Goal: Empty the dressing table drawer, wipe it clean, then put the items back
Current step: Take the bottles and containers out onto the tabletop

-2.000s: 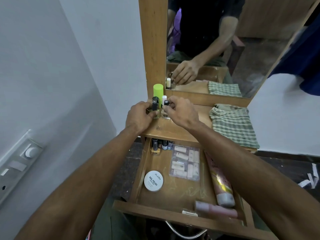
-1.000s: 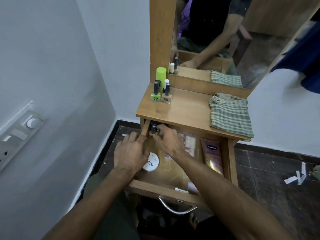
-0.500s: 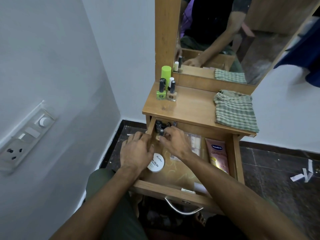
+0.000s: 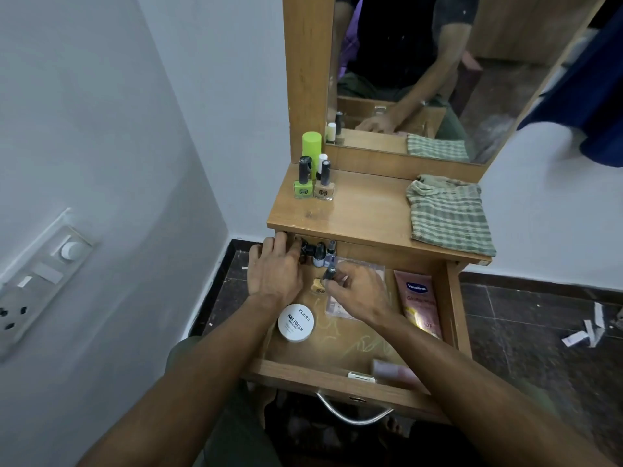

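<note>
Green-checked cloth (image 4: 450, 214), lime bottle (image 4: 311, 146), white tin (image 4: 296, 322), pink tube (image 4: 419, 306).

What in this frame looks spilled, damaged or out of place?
Two things: torn white paper scraps lie scattered on the dark tiled floor right of the table, and pale scribble-like marks streak the wooden drawer bottom. Bottles on the tabletop stand upright; nothing looks spilled.

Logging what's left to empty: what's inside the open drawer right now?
In the drawer: white nail polish tin, pink Vaseline tube, small bottles at the back, clear packet partly under the right hand. Front right corner is hidden by the forearm.
</note>
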